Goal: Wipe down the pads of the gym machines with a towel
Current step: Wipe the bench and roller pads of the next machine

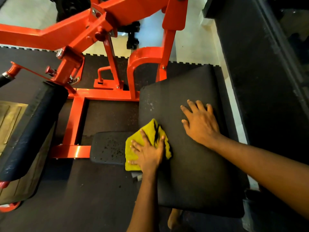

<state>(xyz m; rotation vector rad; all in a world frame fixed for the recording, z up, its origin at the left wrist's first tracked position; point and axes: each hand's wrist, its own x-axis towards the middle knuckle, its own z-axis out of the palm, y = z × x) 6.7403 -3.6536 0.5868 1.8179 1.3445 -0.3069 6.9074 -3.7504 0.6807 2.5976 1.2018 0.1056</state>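
1. The yellow towel point(148, 128) is pressed onto the left edge of the large black seat pad point(192, 173) by the left hand point(148, 153). Its fingers are spread flat over the cloth, and part of the towel overhangs that edge.
2. The right hand point(200, 123) is laid flat towards the pad's far right side, fingers splayed wide, with nothing held.
3. Because the cloth is pressed rather than gripped, it could be pushed off the left edge and dropped if a stroke runs outward.
4. The pale specks point(148, 104) near the far left corner could be missed if wiping is kept to the near side.
5. The pad is a broad, round-cornered slab with a matte, faintly grained skin. The towel is soft, napped and creased. The orange frame point(76, 121) is glossy painted square tube.
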